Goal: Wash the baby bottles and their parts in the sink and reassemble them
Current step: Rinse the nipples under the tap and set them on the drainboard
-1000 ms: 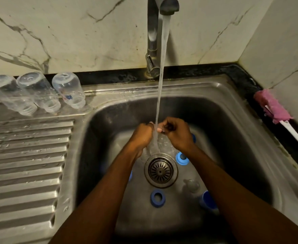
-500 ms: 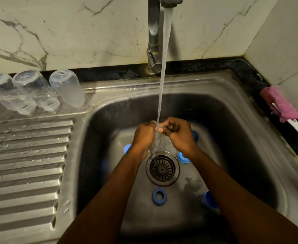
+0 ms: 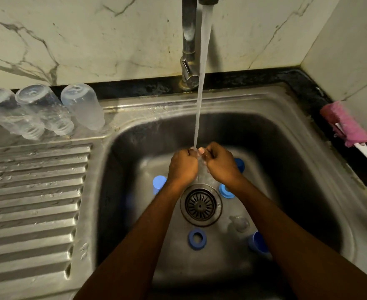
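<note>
**Both hands bunched up under the tap, and the thing they're washing barely shows**

The left hand (image 3: 183, 165) and right hand (image 3: 221, 163) sit just behind the drain (image 3: 201, 204), knuckles nearly touching, right where the water stream (image 3: 202, 83) lands. All the fingers are curled in tight, and both hands pinch a small clear part (image 3: 201, 168) between them. It's see-through, wet and mostly covered by fingers, so I honestly can't tell which piece it is.

The rest of the bits lie on the floor of the sink (image 3: 308, 169) around the drain:
- A blue ring (image 3: 197, 239) lies flat just in front of it.
- A clear teat (image 3: 240, 223) sits front-right, faint against the steel.
- A blue cap (image 3: 258, 242) is further front-right, half hidden by the right forearm.
- A second blue ring (image 3: 225, 191) is just right of the drain, also clipped by that arm.
- A light blue piece (image 3: 159, 183) is left of the drain, tucked behind the left wrist.
- A sliver of another blue piece (image 3: 240, 164) peeks out behind the right hand, too little of it to name.

Three clear bottles (image 3: 46, 109) stand mouth-down on the ribbed steel counter (image 3: 33, 191), far back-left of the drain. The leftmost one is cut off by the frame edge.

A pink-headed brush (image 3: 347, 124) lies far back-right of the drain, with its white handle running out of shot. The top of the tap (image 3: 189, 50) is cropped too.
</note>
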